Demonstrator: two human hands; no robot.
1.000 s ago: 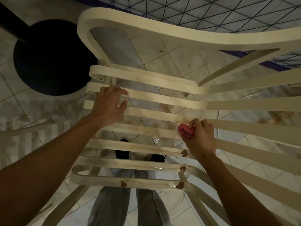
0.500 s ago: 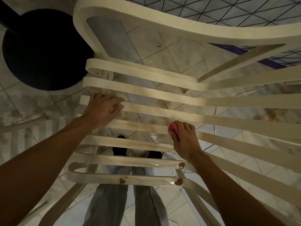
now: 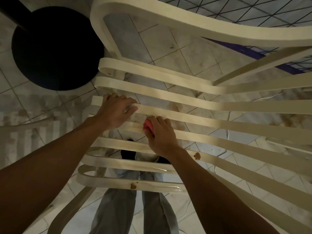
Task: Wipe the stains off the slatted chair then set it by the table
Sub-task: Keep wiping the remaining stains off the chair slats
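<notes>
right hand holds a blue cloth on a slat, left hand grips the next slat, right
No: the head view shows the cloth is pink, not blue. The right hand holds it on a slat; the left hand grips the next slat.

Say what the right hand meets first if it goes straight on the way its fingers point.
Likely the next slat, the one the left hand grips; the right hand with its pink cloth sits just below it.
</notes>
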